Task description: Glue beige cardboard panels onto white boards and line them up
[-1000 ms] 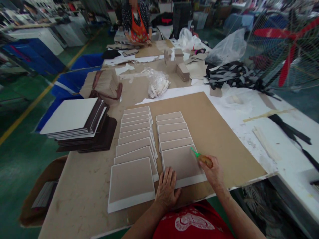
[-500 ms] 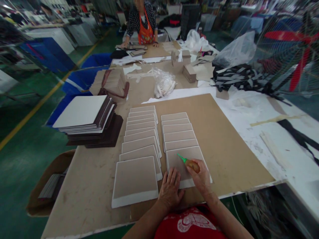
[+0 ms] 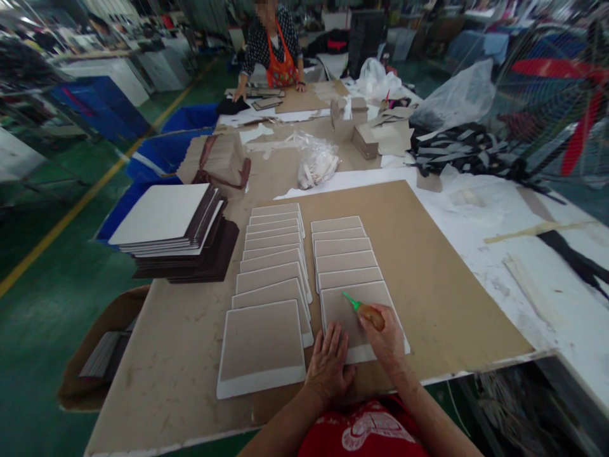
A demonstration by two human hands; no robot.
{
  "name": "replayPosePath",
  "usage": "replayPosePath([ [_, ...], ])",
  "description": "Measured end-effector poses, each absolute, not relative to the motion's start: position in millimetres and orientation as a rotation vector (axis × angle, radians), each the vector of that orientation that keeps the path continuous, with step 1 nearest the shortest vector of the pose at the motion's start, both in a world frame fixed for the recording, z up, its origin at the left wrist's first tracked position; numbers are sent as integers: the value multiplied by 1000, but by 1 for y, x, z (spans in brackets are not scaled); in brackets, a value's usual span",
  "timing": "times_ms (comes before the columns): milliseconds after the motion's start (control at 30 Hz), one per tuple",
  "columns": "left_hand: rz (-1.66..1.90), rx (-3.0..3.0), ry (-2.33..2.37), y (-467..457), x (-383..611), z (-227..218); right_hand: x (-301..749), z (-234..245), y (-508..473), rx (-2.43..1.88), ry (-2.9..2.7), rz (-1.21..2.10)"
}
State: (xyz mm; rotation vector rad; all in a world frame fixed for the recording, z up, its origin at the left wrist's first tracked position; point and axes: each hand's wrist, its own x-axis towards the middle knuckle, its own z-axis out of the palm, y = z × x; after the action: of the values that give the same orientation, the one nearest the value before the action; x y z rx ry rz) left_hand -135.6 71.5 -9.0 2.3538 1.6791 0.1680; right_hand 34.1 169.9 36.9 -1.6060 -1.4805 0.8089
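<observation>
My right hand [image 3: 386,337] is wrapped round a small brownish squeeze bottle [image 3: 372,316] with a green nozzle, probably for glue. The nozzle points away from me, over the nearest taupe panel [image 3: 352,311] of the right column. My left hand [image 3: 330,363] lies flat with fingers stretched, its fingertips on that panel's lower left corner. To the left, a second column of overlapping taupe panels with white borders ends in a front panel [image 3: 262,339] close to my left forearm. Whether the nozzle tip touches the surface, I cannot tell.
A brown board [image 3: 428,273] lies under the panels. At the left stands a stack of white and dark brown sheets [image 3: 164,212]. Farther back are a clear plastic bag [image 3: 318,162], black strips [image 3: 466,152] and a fan [image 3: 578,95]. A person in an orange apron [image 3: 281,57] stands across the table.
The whole view has shifted slightly to the right. Both hands and the bottle keep nearly the same place over the panel. The far person's hand has moved onto the black item.
</observation>
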Motion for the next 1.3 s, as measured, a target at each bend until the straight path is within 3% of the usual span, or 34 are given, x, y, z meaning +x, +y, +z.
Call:
replayPosePath([
  [333,201,2343,1683,74,-136,-4,107,39,180,-1831,-1192,653],
  [700,205,2393,1692,72,-138,-8,54,32,175,-1658,-863,1153],
  [1300,199,2352,1691,72,-138,-8,91,-4,219,-1795,-1167,710],
])
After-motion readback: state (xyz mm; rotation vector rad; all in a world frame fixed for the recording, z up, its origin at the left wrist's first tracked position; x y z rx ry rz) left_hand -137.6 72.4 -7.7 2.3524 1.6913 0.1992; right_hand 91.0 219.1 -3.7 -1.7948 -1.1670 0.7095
